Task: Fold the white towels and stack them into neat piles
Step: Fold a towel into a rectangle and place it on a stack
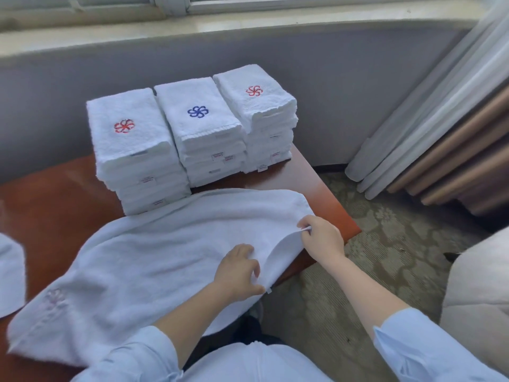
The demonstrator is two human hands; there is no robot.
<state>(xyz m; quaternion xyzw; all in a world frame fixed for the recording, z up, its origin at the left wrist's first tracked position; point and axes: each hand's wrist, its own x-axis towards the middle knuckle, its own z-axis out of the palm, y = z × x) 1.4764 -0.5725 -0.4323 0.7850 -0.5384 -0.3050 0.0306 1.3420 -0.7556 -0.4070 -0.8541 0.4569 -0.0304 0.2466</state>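
- Behind the reddish-brown tabletop (55, 205) there is a grey wall (344, 78) under a pale window sill (220, 23). At the right hang folded curtains (440, 139), white and brown, and a patterned carpet (371, 257) covers the floor.
- Three piles of folded white towels stand side by side at the far part of the tabletop, close together. The left pile (132, 150) has a red emblem on top, the middle pile (203, 125) a blue one, and the right pile (259, 106) a red one.
- In front of the piles the unfolded towel (154, 252) lies spread across the tabletop. Its far edge touches the foot of the left pile, and its near part hangs over the tabletop edge toward the person. A faint emblem shows near its left end.
- The right hand (322, 238) pinches the right edge of the unfolded towel between thumb and curled fingers (305, 220) and holds this edge a little above the tabletop.
- The left hand (239, 268) grips the same edge, nearer to the person, with its fingers (249, 267) bent over the cloth.
- Both arms come out of light blue sleeves (413, 348).
- At the left border another white cloth (9, 277) lies on the tabletop, cut off by the frame.
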